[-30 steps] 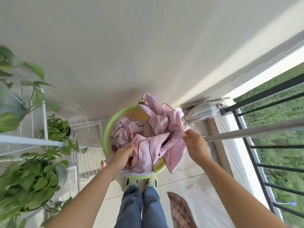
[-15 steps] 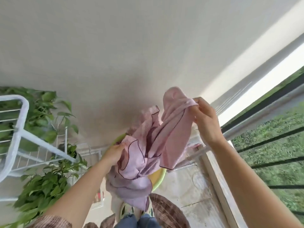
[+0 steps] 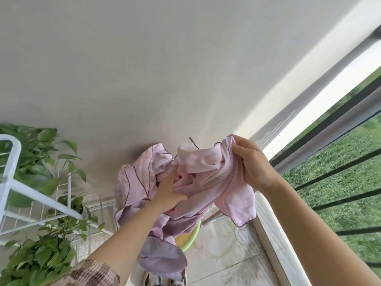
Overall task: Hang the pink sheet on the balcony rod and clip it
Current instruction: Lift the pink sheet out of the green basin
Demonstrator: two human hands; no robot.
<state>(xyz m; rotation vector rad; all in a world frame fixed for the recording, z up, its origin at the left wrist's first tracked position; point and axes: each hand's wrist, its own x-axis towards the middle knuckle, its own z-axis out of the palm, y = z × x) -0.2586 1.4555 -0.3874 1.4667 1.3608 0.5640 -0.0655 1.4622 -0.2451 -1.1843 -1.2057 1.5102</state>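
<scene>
Pink sheet: bunched and crumpled, held up in the air between both hands in front of the pale wall; it is not on the rod.
Sheet edges: thin dark stitched trim; one corner hangs below the right hand, and a longer, shaded part droops down past the left forearm towards the floor.
Right hand: raised at the sheet's upper right edge, fingers curled over the hem and thumb closed on it, pinching a fold of cloth.
Left hand: reaches into the middle of the bundle; the fingers run into the folds with their tips hidden, the thumb pressed against the cloth, gripping a bunch of it.
Left sleeve: brown checked fabric at the lower edge of the view.
Balcony rod: blurred grey bar to the right of the right hand, slanting up towards the right, apart from the sheet.
Railing: black bars at the right, grass beyond them.
Green basin: on the floor below the sheet, only part of its rim showing.
Plants: leafy green pots at the left, around a white wire rack.
Shoes: toes just visible at the bottom, under the hanging cloth.
</scene>
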